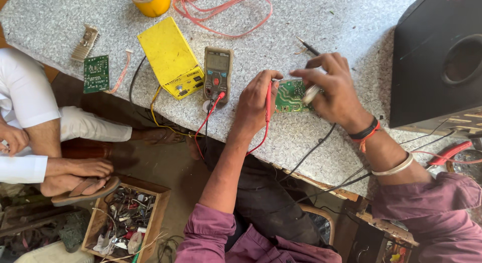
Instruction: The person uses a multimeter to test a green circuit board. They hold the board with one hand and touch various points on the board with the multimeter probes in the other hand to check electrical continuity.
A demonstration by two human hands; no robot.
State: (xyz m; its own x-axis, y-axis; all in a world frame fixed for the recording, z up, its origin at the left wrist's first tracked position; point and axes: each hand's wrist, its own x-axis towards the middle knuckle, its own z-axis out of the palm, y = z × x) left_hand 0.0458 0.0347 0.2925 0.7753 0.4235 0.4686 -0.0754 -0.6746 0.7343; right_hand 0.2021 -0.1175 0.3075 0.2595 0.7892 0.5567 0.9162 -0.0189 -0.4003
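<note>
A speckled grey stone-look worktop (311, 27) fills the upper part of the view, with a bare floor below it and a second person in white seated cross-legged at the left edge. Near the middle of the worktop a small green circuit board (290, 96) lies flat. The left hand (256, 99) is closed around a red test probe (268, 102), holding it upright against the board's left edge. The right hand (334, 89) is curled over the board's right side, fingers pinched on what looks like a second probe; its tip is hidden, so the exact contact point cannot be told.

The red lead runs back to a grey handheld multimeter (217, 72), lying just left of the board beside a yellow box-shaped instrument (170, 57). The meter's screen is too small to tell whether it shows anything.

As a judgement, the probing is under way: meter out and wired, leads routed, both probes at the board. No soldering or reassembly shows. A second green board (96, 73) and a ribbed heat sink (85, 42) lie well apart at the far left, untouched. A yellow tape roll (149, 2), loose pink wire (226, 9), a black speaker cabinet (437, 62) and a wooden parts box (125, 223) surround the work.
</note>
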